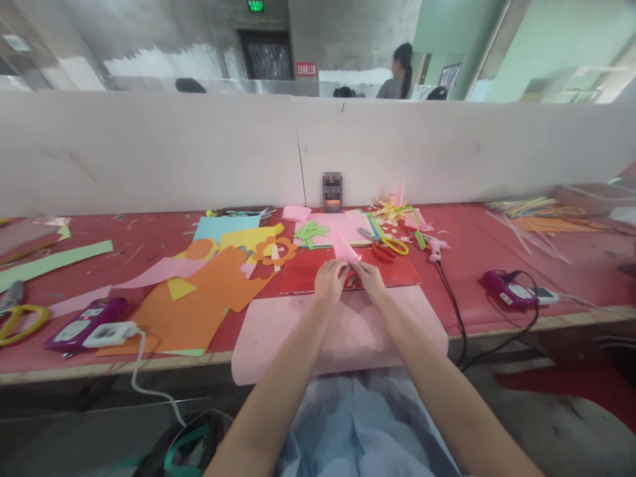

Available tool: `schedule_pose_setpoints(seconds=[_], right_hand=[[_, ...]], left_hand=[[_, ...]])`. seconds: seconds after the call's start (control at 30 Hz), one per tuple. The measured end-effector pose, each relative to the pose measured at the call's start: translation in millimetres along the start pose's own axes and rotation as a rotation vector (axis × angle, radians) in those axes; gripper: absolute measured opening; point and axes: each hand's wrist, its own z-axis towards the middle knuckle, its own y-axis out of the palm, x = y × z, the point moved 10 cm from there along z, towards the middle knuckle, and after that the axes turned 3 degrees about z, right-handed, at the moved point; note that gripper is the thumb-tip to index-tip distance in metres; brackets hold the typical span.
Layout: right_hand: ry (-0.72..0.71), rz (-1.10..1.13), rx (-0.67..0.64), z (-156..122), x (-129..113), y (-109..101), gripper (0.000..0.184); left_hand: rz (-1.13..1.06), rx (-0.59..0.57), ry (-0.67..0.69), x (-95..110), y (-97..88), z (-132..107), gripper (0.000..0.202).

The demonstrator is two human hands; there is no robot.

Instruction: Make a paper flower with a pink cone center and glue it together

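Pinching a pink paper cone (pixel 342 244) at its lower end with the left hand (pixel 329 281) and the right hand (pixel 368 279), fingers curled in narrow, close together. Cannot tell the exact place of each fingertip on the paper. Holding it tip upward, leaning a little left, above a flat red folder (pixel 400 270) at the middle of the red table (pixel 472 238). Reaching over a pink sheet (pixel 275 331) draped across the near edge.

Has green paper strips (pixel 311 232) just beyond the left hand, and scissors with yellow handles (pixel 399 247) just beyond the right. Farther right, has a pink glue gun (pixel 437 248) with a black cord, then a purple device (pixel 509 291) near the edge.

To the left, has an orange flower cut-out (pixel 262 250) near the folder, then overlapping orange sheets (pixel 171 318), with 1 more purple device (pixel 89 324) beside them. Toward the back, has a bundle of thin yellow strips (pixel 390 211) in front of a white partition (pixel 199 152).
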Motion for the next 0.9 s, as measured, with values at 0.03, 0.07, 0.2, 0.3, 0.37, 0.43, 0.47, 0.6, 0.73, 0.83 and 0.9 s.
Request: schedule_pose_setpoints(seconds=[0.03, 0.07, 0.2, 0.3, 0.37, 0.43, 0.47, 0.6, 0.73, 0.83, 0.9], right_hand=[[-0.002, 0.003, -0.003, 0.2, 0.3, 0.0, 0.035], [-0.006, 0.004, -0.007, 0.4, 0.5, 0.0, 0.034], [-0.021, -0.001, -0.009, 0.2, 0.0, -0.8, 0.034], [-0.020, 0.009, -0.002, 0.2, 0.6, -1.5, 0.033], [-0.011, 0.021, -0.004, 0.5, 1.7, -1.1, 0.033], [-0.007, 0.030, -0.007, 0.7, 1.9, -0.5, 0.034], [-0.005, 0.032, -0.008, 0.6, 1.8, -0.2, 0.034], [0.005, 0.035, -0.009, -0.1, 1.1, 0.4, 0.036], [0.002, 0.049, -0.006, -0.4, 0.3, -0.2, 0.035], [0.004, 0.057, -0.001, 0.6, 1.5, -1.3, 0.035], [0.006, 0.060, 0.002, 1.7, 2.7, -2.1, 0.036]], left_hand=[[0.009, 0.003, 0.004, 1.0, -0.7, -0.1, 0.008], [0.019, 0.007, 0.009, 2.2, -1.5, -0.2, 0.009], [0.061, 0.018, 0.024, 7.0, -4.2, -0.7, 0.011], [0.089, 0.016, 0.033, 8.8, -4.1, -0.9, 0.011], [0.103, 0.008, 0.033, 8.6, -3.0, -0.8, 0.010], [0.114, 0.000, 0.029, 7.9, -2.0, -0.5, 0.010], [0.117, -0.003, 0.026, 7.4, -1.6, -0.4, 0.010], [0.111, -0.007, 0.017, 6.4, -1.7, -0.1, 0.011], [0.083, -0.005, 0.013, 6.8, -2.3, -0.1, 0.010], [0.049, -0.013, 0.014, 7.5, -1.3, -0.1, 0.010], [0.035, -0.020, 0.009, 7.1, -0.1, -0.1, 0.008]])
